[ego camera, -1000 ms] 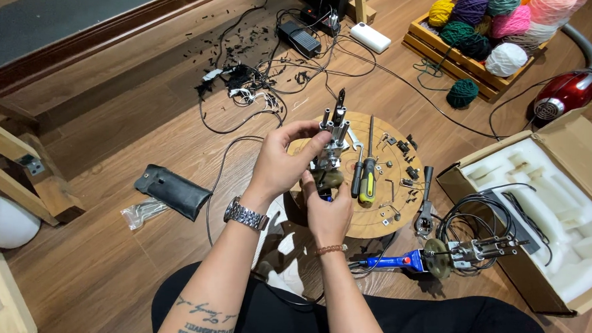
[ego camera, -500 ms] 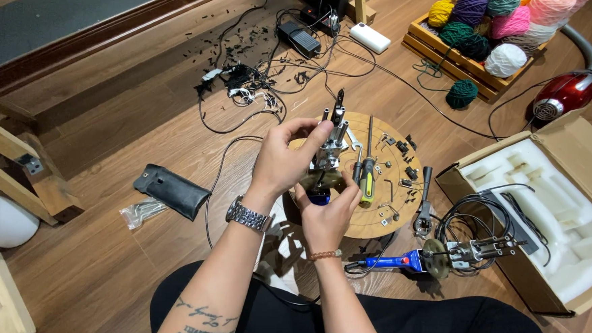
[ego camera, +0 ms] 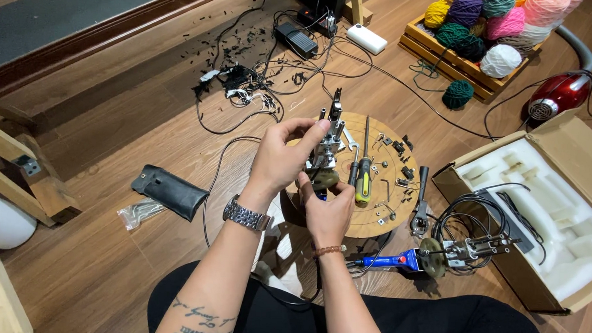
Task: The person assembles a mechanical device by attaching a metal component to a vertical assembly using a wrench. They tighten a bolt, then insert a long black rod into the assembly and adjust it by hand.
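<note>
A wooden floor (ego camera: pixel 122 259) carries everything here: at the far right a crate of yarn balls (ego camera: pixel 482 27), at the right an open cardboard box (ego camera: pixel 544 206) with white foam, and in the middle a low round wooden board (ego camera: pixel 382 191) strewn with screws and small parts. Above the board's left edge the person holds a small metal mechanism (ego camera: pixel 327 154) upright. The left hand (ego camera: pixel 279 159) wraps its upper part, fingers closed around it, while the right hand (ego camera: pixel 327 212) cups its round base from below, grip narrow and holding. A yellow-handled screwdriver (ego camera: pixel 364 170) lies just right of it. I judge that a slip could drop the mechanism onto the loose screws, scattering them, since only fingertips steady its top.
</note>
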